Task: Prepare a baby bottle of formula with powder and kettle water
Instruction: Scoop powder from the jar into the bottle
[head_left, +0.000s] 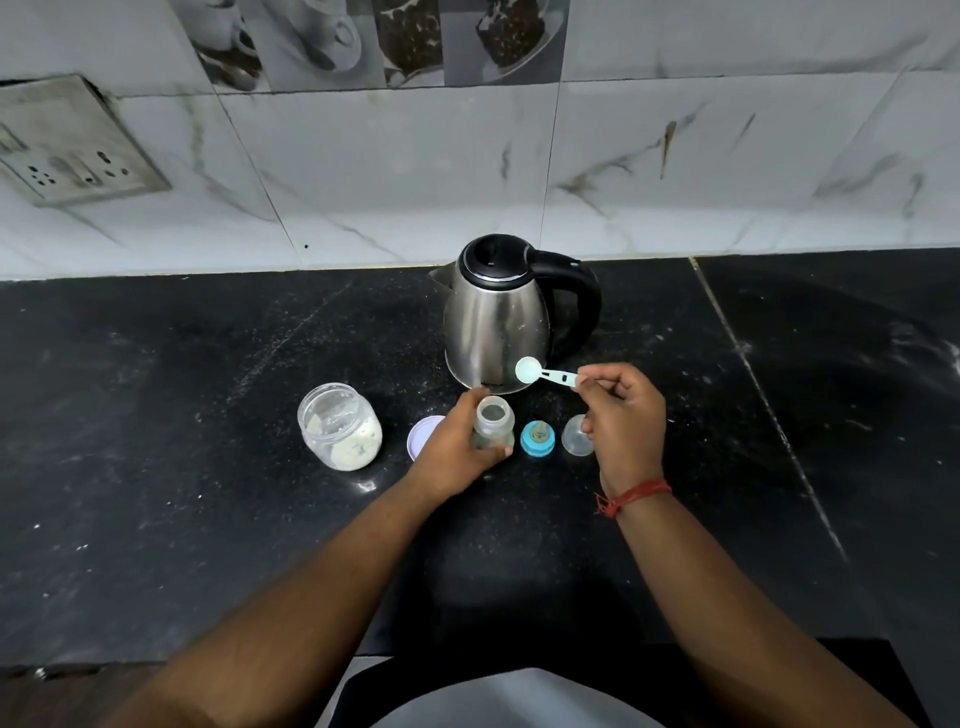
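Observation:
My left hand (451, 450) grips the open baby bottle (493, 427), which stands upright on the black counter. My right hand (623, 415) pinches the handle of a pale blue scoop (540, 373), held above and right of the bottle's mouth; the scoop's bowl looks empty. A clear jar (340, 426) with white powder at its bottom stands open to the left. Its white lid (422, 435) lies flat beside my left hand. The steel kettle (496, 322), lid closed, stands behind the bottle. The blue teat ring (537, 439) and clear cap (575, 441) lie right of the bottle.
The black counter (208, 493) runs up to a tiled wall. A socket plate (67, 145) is fixed to the wall at the far left. A seam in the counter (753, 379) slants down the right side.

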